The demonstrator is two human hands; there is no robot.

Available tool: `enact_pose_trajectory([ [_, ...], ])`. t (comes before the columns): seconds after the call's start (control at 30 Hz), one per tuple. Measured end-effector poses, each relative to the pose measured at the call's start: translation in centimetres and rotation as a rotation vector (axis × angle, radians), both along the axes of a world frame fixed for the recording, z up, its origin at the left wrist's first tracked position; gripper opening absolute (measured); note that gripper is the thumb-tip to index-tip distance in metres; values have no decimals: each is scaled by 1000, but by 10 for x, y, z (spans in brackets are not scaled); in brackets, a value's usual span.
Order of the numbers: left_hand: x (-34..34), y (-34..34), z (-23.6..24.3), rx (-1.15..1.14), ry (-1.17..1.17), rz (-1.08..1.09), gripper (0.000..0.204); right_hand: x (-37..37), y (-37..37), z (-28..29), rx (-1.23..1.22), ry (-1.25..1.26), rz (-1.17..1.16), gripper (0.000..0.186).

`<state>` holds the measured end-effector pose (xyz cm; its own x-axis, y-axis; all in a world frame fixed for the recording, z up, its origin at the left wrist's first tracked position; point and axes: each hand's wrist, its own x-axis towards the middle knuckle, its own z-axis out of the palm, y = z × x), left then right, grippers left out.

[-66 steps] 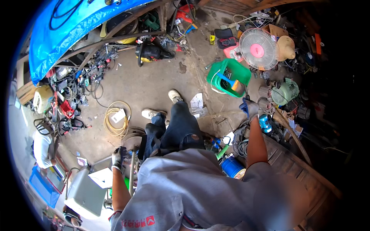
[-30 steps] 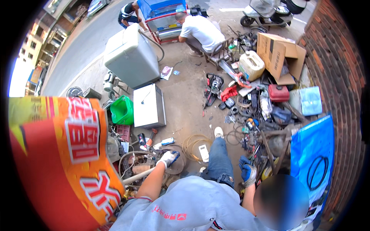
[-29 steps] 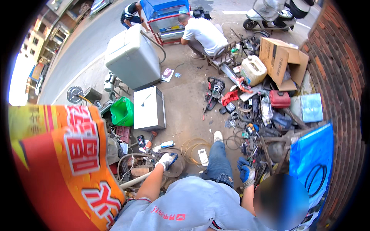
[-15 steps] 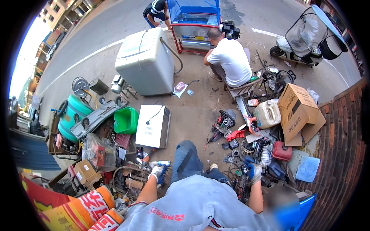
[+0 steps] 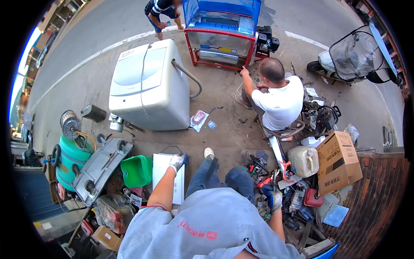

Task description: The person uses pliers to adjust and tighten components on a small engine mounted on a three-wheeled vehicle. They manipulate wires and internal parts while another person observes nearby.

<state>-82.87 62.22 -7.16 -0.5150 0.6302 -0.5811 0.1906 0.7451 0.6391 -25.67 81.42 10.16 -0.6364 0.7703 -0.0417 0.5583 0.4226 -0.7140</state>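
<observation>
My left hand (image 5: 177,162), in a white glove with a blue palm, is above the top of a white box-shaped appliance (image 5: 165,172) and near its right edge. The fingers point forward, apparently loose, and nothing shows in them. I cannot tell whether they touch the appliance. At my right side, my right hand (image 5: 273,199) wears a matching glove. It hangs over a heap of machine parts and cables (image 5: 293,203), with its blue-coated fingers partly extended and no held thing visible.
Ahead stands a white washing machine (image 5: 144,88). A seated person (image 5: 278,97) points at a red-framed machine with a blue cover (image 5: 220,43); another person (image 5: 161,13) bends beyond. Left lie a green bin (image 5: 137,170) and grey trolley (image 5: 101,168); right, a jerrycan (image 5: 303,161) and carton (image 5: 338,162).
I have moved forward, and the washing machine looks nearer. My left hand has gone from beside a small can to above the white appliance. The seated person now reaches an arm toward the red-framed machine.
</observation>
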Motion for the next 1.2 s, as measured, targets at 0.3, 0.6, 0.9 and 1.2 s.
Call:
enact_pose_trajectory([
  [0.3, -199, 304, 92, 23, -35, 93, 38, -198, 200, -12, 280, 36, 220, 22],
  [0.6, -312, 512, -9, 304, -410, 515, 42, -385, 428, -122, 7, 41, 49, 23],
  [0.9, -452, 645, -87, 230, -244, 542, 51, -587, 635, -167, -427, 158, 28, 30],
  [1.2, -639, 753, -75, 151, -285, 438, 48, -815, 754, -76, -432, 62, 108, 27],
])
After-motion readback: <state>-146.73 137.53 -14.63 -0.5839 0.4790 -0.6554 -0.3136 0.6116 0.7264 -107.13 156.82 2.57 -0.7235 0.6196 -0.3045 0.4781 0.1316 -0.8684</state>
